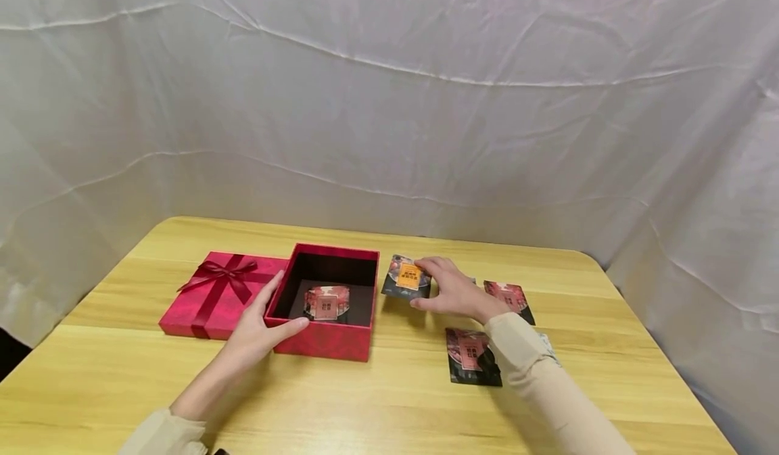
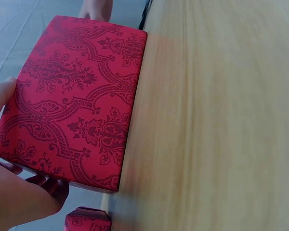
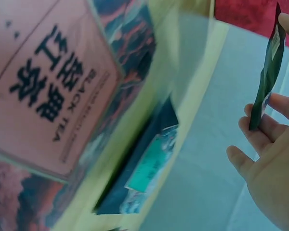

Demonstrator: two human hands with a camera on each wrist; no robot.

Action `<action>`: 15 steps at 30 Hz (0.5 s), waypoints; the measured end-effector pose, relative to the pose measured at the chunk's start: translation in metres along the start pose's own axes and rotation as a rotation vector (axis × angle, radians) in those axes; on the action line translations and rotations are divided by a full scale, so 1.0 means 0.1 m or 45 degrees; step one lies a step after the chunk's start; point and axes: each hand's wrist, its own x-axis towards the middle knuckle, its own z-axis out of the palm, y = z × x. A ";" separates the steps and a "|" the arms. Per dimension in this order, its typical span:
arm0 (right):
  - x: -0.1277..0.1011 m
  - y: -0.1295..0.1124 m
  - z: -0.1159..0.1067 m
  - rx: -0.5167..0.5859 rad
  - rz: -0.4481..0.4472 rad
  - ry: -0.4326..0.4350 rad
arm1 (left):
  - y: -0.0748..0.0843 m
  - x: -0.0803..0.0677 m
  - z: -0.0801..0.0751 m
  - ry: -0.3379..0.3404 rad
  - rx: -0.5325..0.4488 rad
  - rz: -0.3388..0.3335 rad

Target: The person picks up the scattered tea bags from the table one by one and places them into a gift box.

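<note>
A red patterned gift box (image 1: 325,342) stands uncovered on the table, with a pink-labelled tea sachet (image 1: 326,303) lying inside. My left hand (image 1: 255,330) holds the box at its near left corner, the thumb on the front rim and the fingers along the left side. To the right of the box, my right hand (image 1: 453,289) pinches a dark tea sachet with an orange label (image 1: 404,277) by its right edge. The right wrist view shows this sachet (image 3: 269,72) edge-on between thumb and fingers.
The red lid (image 1: 237,289) with a dark red bow lies left of the box. Two pink-labelled black tea sachets (image 1: 471,353) lie near the right forearm. A green-labelled sachet (image 3: 144,166) shows in the right wrist view. A pale sachet corner (image 1: 550,345) peeks past the sleeve.
</note>
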 end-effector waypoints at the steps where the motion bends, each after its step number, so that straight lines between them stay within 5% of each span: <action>1: -0.01 -0.02 -0.01 -0.002 -0.014 0.004 | 0.00 0.00 0.00 0.002 0.004 -0.001; 15: -0.17 -0.28 -0.09 -0.033 -0.097 -0.064 | -0.01 0.00 0.00 0.004 0.007 0.010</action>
